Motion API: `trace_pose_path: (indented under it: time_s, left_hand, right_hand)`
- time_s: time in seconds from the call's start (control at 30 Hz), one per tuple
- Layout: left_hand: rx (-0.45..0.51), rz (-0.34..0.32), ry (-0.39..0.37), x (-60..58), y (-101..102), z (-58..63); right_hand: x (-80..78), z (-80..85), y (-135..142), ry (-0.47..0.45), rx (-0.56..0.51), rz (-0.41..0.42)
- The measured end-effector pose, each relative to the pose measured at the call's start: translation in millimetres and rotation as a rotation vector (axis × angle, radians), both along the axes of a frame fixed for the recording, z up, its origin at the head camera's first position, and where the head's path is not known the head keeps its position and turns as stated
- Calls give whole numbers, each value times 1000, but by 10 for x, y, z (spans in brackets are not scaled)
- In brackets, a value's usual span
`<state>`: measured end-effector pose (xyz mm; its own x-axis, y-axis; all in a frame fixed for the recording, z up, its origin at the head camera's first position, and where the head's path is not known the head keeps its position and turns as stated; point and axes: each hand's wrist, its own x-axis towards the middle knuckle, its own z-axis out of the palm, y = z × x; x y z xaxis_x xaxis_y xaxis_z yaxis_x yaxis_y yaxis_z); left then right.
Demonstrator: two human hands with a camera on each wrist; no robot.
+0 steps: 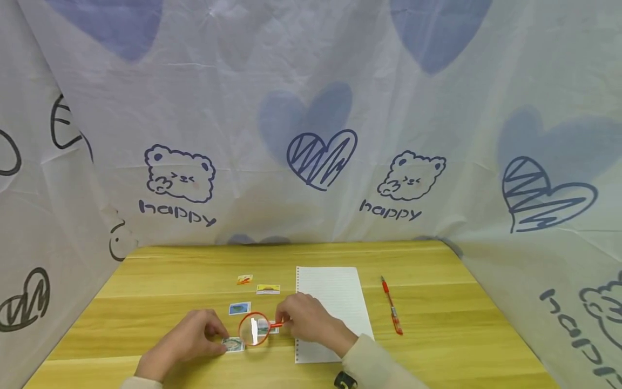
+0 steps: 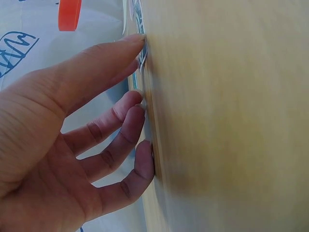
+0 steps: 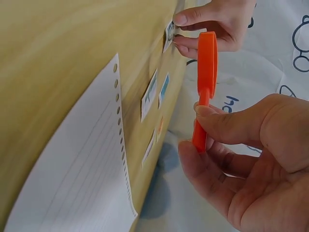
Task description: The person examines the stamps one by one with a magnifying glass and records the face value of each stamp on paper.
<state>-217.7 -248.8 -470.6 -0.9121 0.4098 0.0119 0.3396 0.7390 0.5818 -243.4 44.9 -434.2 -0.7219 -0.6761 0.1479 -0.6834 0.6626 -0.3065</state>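
Observation:
In the head view, my right hand (image 1: pixel 308 319) pinches the red handle of a magnifying glass (image 1: pixel 254 313) between thumb and fingertips. Its round lens hovers above the table, partly over a stamp (image 1: pixel 273 327) with a green picture. The right wrist view shows the orange-red magnifying glass (image 3: pixel 207 63) edge-on, apart from the tabletop. My left hand (image 1: pixel 194 337) has its thumb and index finger at the edges of a greenish stamp (image 1: pixel 234 344), holding it at the table surface. The other left fingers (image 2: pixel 128 186) are bent, with their tips at the tabletop.
Farther back lie a blue stamp (image 1: pixel 239 308), a yellow stamp (image 1: pixel 268 289) and a small orange one (image 1: pixel 245 279). A lined sheet (image 1: pixel 335 292) with punched holes lies beside the right hand. Right of it is a red pen (image 1: pixel 391 305). Printed cloth (image 1: pixel 311 227) hangs around the wooden table (image 1: pixel 437 335).

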Motion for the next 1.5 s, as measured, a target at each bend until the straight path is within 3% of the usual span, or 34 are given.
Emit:
trace_pose_path:
  time_s: [1.5]
  left_hand:
    - [12,-39,47,7,8,-7]
  right_hand:
    - [143,-75,-205,-4,58,9]
